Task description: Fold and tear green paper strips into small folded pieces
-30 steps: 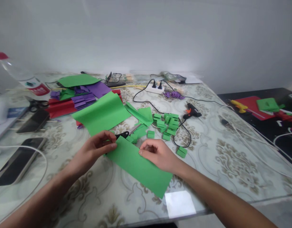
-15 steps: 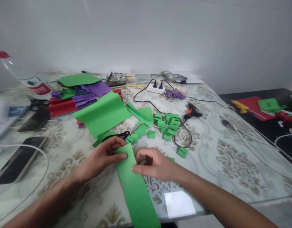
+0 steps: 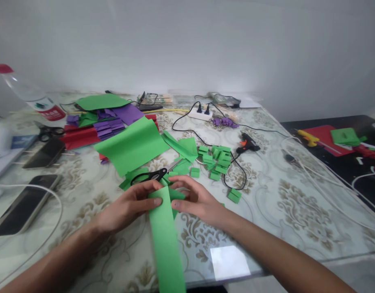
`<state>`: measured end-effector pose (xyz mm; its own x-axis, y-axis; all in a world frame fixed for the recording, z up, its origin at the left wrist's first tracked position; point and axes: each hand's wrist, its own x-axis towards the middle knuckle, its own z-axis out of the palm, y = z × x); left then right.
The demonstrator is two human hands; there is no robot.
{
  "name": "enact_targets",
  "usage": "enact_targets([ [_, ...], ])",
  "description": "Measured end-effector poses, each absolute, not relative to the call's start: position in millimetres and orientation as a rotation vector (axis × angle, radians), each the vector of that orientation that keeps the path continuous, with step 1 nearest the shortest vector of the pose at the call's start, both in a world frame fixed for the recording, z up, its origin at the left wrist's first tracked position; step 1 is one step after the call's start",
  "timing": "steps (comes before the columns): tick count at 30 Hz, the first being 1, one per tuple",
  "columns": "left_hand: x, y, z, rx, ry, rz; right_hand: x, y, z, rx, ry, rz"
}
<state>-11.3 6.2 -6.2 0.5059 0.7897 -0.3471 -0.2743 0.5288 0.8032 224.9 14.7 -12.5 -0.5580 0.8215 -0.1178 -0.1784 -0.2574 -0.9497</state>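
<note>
A long green paper strip (image 3: 166,248) hangs down toward the table's front edge. My left hand (image 3: 131,205) pinches its top end, thumb in front and fingers behind. My right hand (image 3: 195,199) is at the strip's right side, thumb and fingers curled around a green flap (image 3: 177,195) behind the top end. Whether that flap belongs to the same strip is partly hidden by the fingers. Just beyond my hands lie black-handled scissors (image 3: 157,175), their blades over green scraps. Small folded green pieces (image 3: 216,158) are heaped to the right of them.
A large green sheet (image 3: 132,144) lies at the back left beside purple and red folded paper (image 3: 108,130). A glue gun (image 3: 247,142) and power strip (image 3: 200,114) trail black cords. Two phones (image 3: 24,203) and a bottle (image 3: 44,103) stand left; white cable (image 3: 321,183) crosses the right.
The green strip has swung from lying slantwise to pointing down toward me. A green flap now shows between my right thumb and fingers. More of the scissors has come into view.
</note>
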Motion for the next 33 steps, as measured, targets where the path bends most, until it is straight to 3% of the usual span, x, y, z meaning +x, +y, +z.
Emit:
enact_targets([
  [8,-13.2,9.1,-4.8,1.115,0.948,0.662,227.2,20.6,-4.8,-1.055,-1.446,1.691],
  [20,-9.6,5.7,-2.0,1.739,1.243,0.662,226.9,20.1,-12.5,-1.034,-1.575,1.558],
  [33,-6.2,6.7,-4.0,1.604,1.267,0.637,224.7,21.8,-19.4,-1.155,-1.559,1.327],
])
